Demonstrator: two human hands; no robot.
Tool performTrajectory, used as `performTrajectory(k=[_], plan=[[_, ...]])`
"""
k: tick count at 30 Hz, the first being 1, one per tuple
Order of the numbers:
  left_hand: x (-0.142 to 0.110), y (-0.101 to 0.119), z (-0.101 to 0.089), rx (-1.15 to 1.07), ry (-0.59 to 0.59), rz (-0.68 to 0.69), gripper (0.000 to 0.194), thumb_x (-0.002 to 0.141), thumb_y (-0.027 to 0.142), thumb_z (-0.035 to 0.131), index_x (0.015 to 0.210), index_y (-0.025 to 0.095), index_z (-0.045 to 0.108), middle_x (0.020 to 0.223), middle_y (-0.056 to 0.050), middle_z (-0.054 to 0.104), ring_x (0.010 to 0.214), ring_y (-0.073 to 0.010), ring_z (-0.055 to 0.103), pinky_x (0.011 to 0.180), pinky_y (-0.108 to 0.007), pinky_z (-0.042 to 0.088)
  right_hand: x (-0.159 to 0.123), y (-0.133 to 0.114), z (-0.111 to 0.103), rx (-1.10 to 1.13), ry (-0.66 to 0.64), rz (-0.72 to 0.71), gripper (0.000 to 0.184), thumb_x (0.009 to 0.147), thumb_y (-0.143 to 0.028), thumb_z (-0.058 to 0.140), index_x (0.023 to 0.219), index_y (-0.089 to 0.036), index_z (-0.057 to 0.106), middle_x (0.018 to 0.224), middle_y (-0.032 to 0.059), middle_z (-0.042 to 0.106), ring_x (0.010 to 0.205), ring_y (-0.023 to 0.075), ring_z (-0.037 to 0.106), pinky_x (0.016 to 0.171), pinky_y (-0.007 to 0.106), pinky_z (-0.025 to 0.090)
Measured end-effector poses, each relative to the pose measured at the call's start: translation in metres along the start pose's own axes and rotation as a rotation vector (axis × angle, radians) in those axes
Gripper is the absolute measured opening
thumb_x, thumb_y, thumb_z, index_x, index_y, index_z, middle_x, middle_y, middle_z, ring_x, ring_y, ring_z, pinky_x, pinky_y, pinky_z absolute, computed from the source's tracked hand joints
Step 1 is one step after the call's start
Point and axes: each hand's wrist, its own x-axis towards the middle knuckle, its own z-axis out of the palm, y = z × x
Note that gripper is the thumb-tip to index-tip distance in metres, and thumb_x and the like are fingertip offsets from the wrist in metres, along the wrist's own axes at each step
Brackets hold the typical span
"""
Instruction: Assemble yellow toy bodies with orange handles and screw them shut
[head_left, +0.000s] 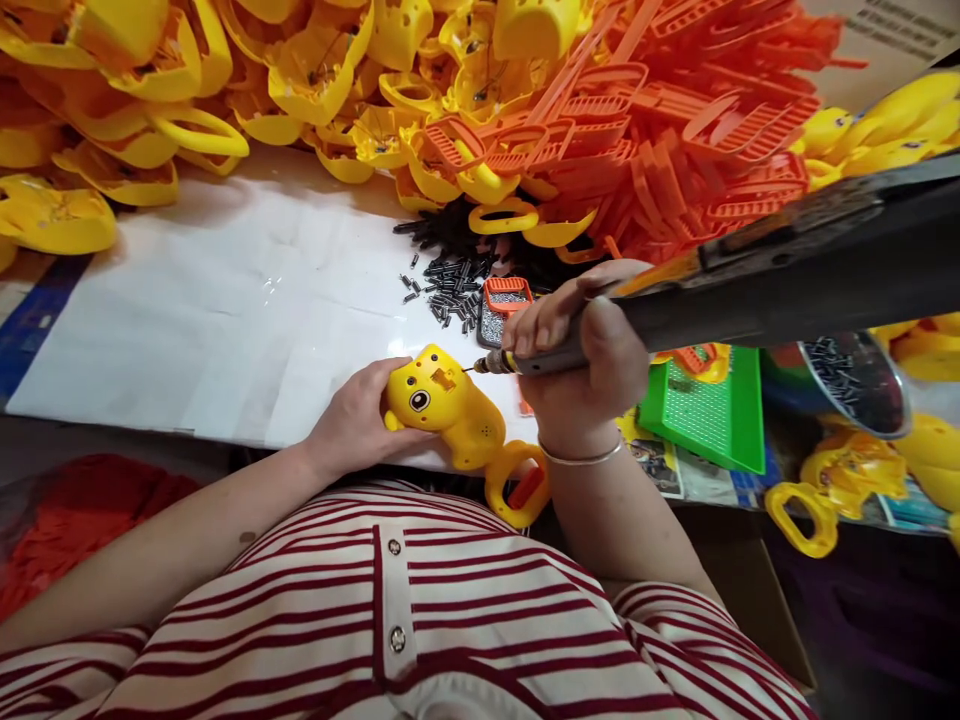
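My left hand [361,418] is wrapped round the head end of a yellow plastic duck-like toy [466,412], which has one printed eye and a ring handle. In my right hand [592,360] is a dark power screwdriver [750,290], its body slanting up to the right. The thin bit points left and ends by the toy's upper edge; whether it touches a screw I cannot tell. Just beyond the tip is a small black tray of screws [492,328] with an orange plastic part [507,294] on it. Small black cylinders [454,285] lie in a heap behind.
Yellow toy shells [315,80] are piled along the back. Orange plastic parts [675,130] heap up at the back right. To my right stand a green basket [705,425] and a bowl of dark small parts [855,385]. White sheeting [195,310] covers the table at left.
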Motion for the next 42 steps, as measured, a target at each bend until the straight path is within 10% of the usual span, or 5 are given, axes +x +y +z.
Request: performTrajectory(k=[17, 30, 42], plan=[[0.013, 0.005, 0.005, -0.019, 0.007, -0.011, 0.066, 0.065, 0.050, 0.077, 0.119, 0.020, 0.055, 0.113, -0.009, 0.070, 0.102, -0.0259, 0.067, 0.090, -0.042, 0.055, 0.001, 0.025, -0.004, 0.019, -0.104, 0.031, 0.045, 0.066, -0.054, 0.078, 0.066, -0.025, 0.043, 0.041, -0.0126, 0.039, 0.033, 0.0084, 0.041, 0.036, 0.024, 0.042], [0.007, 0.009, 0.009, -0.111, -0.006, -0.043, 0.067, 0.062, 0.045, 0.082, 0.119, 0.019, 0.058, 0.119, -0.011, 0.070, 0.107, -0.0267, 0.068, 0.091, -0.042, 0.057, 0.003, -0.008, 0.019, 0.065, -0.086, -0.100, 0.029, 0.076, -0.043, 0.074, 0.073, -0.029, 0.050, 0.048, -0.0103, 0.042, 0.037, 0.0094, 0.045, 0.040, 0.025, 0.043], [0.009, 0.007, 0.013, -0.109, -0.043, 0.001, 0.064, 0.062, 0.041, 0.081, 0.119, 0.020, 0.058, 0.117, -0.009, 0.070, 0.105, -0.0263, 0.068, 0.094, -0.045, 0.055, 0.010, -0.001, 0.033, -0.036, -0.222, 0.076, 0.040, 0.066, -0.056, 0.078, 0.076, -0.028, 0.052, 0.044, -0.0132, 0.042, 0.033, 0.0088, 0.042, 0.037, 0.025, 0.041]])
